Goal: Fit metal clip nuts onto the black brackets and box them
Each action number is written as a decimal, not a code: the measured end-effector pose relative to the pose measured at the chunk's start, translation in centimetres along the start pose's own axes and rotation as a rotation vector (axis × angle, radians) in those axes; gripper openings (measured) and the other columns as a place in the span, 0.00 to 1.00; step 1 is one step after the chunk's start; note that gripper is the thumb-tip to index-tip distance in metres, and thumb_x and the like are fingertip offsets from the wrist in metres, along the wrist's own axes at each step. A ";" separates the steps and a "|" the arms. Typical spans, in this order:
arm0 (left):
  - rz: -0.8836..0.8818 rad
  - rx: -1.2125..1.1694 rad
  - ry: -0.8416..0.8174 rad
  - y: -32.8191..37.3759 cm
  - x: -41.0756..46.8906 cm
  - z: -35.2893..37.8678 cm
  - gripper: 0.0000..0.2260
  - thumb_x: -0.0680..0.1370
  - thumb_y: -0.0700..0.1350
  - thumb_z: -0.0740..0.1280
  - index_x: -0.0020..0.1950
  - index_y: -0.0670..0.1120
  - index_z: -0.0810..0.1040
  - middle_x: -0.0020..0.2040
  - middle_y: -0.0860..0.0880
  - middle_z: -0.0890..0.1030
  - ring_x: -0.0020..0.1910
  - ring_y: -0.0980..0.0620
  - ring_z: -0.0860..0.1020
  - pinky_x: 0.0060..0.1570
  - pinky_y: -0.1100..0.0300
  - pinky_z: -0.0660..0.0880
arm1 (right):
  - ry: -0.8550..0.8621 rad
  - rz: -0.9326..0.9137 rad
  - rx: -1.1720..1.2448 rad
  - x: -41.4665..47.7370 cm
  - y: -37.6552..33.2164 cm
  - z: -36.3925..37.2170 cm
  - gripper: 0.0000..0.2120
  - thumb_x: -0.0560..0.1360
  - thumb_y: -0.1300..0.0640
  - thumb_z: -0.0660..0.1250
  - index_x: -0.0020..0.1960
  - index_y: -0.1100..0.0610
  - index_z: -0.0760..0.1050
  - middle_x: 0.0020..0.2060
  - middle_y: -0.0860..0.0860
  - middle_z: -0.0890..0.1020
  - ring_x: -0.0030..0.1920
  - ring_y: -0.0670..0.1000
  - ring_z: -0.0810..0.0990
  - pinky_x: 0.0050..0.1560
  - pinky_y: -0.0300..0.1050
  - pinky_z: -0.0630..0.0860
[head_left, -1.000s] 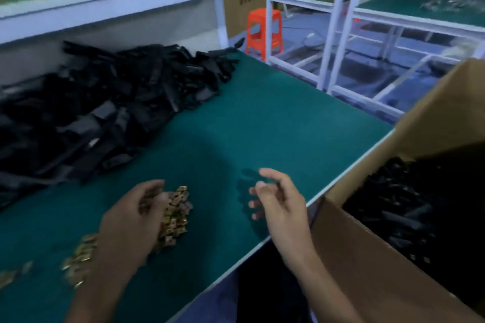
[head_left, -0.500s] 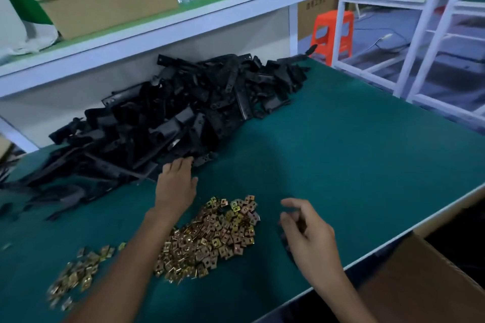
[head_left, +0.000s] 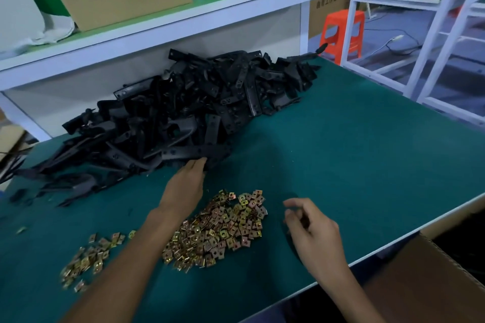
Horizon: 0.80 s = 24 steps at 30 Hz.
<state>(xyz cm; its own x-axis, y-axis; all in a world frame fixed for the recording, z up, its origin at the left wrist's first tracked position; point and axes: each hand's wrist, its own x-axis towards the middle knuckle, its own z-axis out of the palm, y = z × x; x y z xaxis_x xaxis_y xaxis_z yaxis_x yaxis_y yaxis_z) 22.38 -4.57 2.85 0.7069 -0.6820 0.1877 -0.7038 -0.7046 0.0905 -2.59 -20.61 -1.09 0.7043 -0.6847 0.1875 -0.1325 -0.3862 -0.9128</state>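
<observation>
I see matt black brackets (head_left: 183,118), glossy gold-toned metal clip nuts (head_left: 220,228), dull green felt-like mat on my worktop (head_left: 354,165), rough brown corrugated cardboard box (head_left: 420,283)

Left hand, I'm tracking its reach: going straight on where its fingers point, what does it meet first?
The pile of black brackets; the left hand has its fingertips at the pile's near edge, seemingly touching a long bracket.

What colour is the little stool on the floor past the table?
Bright orange. The stool shows best in the head view, the only one here.
</observation>
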 end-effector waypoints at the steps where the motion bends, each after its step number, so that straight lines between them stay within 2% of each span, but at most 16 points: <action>1: 0.001 -0.019 0.054 0.0 0.3 -0.2 0.22 0.84 0.38 0.60 0.78 0.40 0.64 0.71 0.41 0.73 0.68 0.44 0.75 0.66 0.54 0.74 | 0.002 -0.003 0.002 0.0 0.0 0.0 0.07 0.80 0.58 0.67 0.51 0.46 0.79 0.32 0.45 0.78 0.32 0.48 0.76 0.35 0.39 0.72; 3: -0.115 -0.256 0.171 0.4 1.1 -1.5 0.19 0.84 0.37 0.59 0.76 0.37 0.67 0.64 0.38 0.78 0.62 0.41 0.79 0.59 0.50 0.77 | 0.009 -0.007 0.004 0.1 -0.1 0.1 0.07 0.80 0.58 0.67 0.51 0.46 0.79 0.31 0.45 0.78 0.31 0.48 0.75 0.34 0.40 0.71; 6: -0.424 -0.660 0.300 0.7 3.1 -4.0 0.18 0.87 0.43 0.56 0.75 0.40 0.69 0.50 0.44 0.82 0.49 0.47 0.82 0.48 0.52 0.78 | 0.012 -0.016 0.007 0.0 0.0 0.1 0.06 0.80 0.58 0.67 0.51 0.48 0.79 0.31 0.47 0.76 0.29 0.48 0.73 0.34 0.43 0.71; 8: -0.626 -1.031 0.346 0.9 4.4 -5.5 0.17 0.87 0.44 0.56 0.75 0.40 0.69 0.48 0.47 0.80 0.45 0.52 0.81 0.45 0.58 0.78 | 0.016 -0.029 0.018 -0.1 0.1 0.0 0.06 0.80 0.58 0.67 0.51 0.48 0.79 0.31 0.49 0.76 0.29 0.50 0.74 0.34 0.45 0.72; 10: -0.732 -1.407 0.353 1.0 5.0 -6.8 0.18 0.87 0.43 0.57 0.75 0.38 0.66 0.50 0.46 0.78 0.46 0.52 0.81 0.44 0.60 0.79 | 0.018 -0.036 0.019 -0.2 0.1 0.0 0.06 0.80 0.58 0.67 0.51 0.47 0.79 0.31 0.50 0.77 0.30 0.51 0.75 0.35 0.48 0.74; 13: -0.695 -1.605 0.301 1.9 3.7 -8.1 0.18 0.86 0.41 0.59 0.75 0.39 0.66 0.52 0.44 0.79 0.47 0.50 0.81 0.43 0.60 0.80 | 0.021 -0.027 0.005 0.0 0.2 0.1 0.06 0.80 0.58 0.67 0.51 0.47 0.78 0.31 0.49 0.77 0.31 0.52 0.76 0.37 0.50 0.75; 16: -0.564 -1.681 0.265 3.0 1.1 -8.6 0.13 0.85 0.42 0.60 0.70 0.41 0.73 0.51 0.44 0.83 0.45 0.51 0.83 0.43 0.60 0.81 | 0.029 -0.033 0.018 0.1 0.0 0.0 0.05 0.81 0.56 0.67 0.52 0.46 0.78 0.32 0.48 0.78 0.32 0.50 0.77 0.38 0.49 0.76; 18: -0.495 -1.748 0.221 4.0 -0.8 -9.0 0.11 0.85 0.41 0.61 0.65 0.42 0.78 0.47 0.45 0.85 0.43 0.50 0.84 0.42 0.59 0.81 | 0.019 -0.008 0.055 0.2 -0.2 0.0 0.03 0.81 0.48 0.66 0.52 0.44 0.78 0.33 0.48 0.80 0.34 0.50 0.80 0.40 0.51 0.78; 20: -0.424 -1.780 0.137 5.1 -2.8 -8.9 0.11 0.84 0.39 0.60 0.63 0.43 0.80 0.48 0.45 0.85 0.45 0.49 0.84 0.43 0.58 0.81 | 0.007 0.038 0.102 0.2 -0.4 0.1 0.10 0.78 0.37 0.63 0.51 0.40 0.78 0.35 0.47 0.82 0.35 0.49 0.81 0.40 0.52 0.79; 22: -0.334 -1.683 0.091 6.4 -4.9 -8.3 0.13 0.85 0.37 0.59 0.64 0.42 0.81 0.55 0.43 0.85 0.51 0.47 0.83 0.47 0.57 0.81 | 0.001 0.050 0.143 0.0 -0.4 0.1 0.16 0.76 0.31 0.59 0.51 0.39 0.78 0.38 0.46 0.84 0.35 0.48 0.82 0.39 0.54 0.80; 24: -0.206 -1.451 0.093 7.2 -6.8 -7.6 0.15 0.85 0.36 0.58 0.63 0.47 0.81 0.59 0.45 0.84 0.58 0.47 0.82 0.54 0.55 0.80 | -0.001 0.074 0.248 -0.1 -0.6 0.1 0.24 0.75 0.25 0.56 0.52 0.40 0.80 0.38 0.48 0.85 0.35 0.47 0.81 0.36 0.51 0.80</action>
<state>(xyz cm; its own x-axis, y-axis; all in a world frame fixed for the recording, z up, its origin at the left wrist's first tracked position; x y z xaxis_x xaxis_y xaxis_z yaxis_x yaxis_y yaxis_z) 11.92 -3.54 9.69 0.8339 -0.5416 0.1062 -0.0857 0.0630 0.9943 -2.51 -20.27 -0.63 0.6994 -0.7051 0.1169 -0.0088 -0.1721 -0.9850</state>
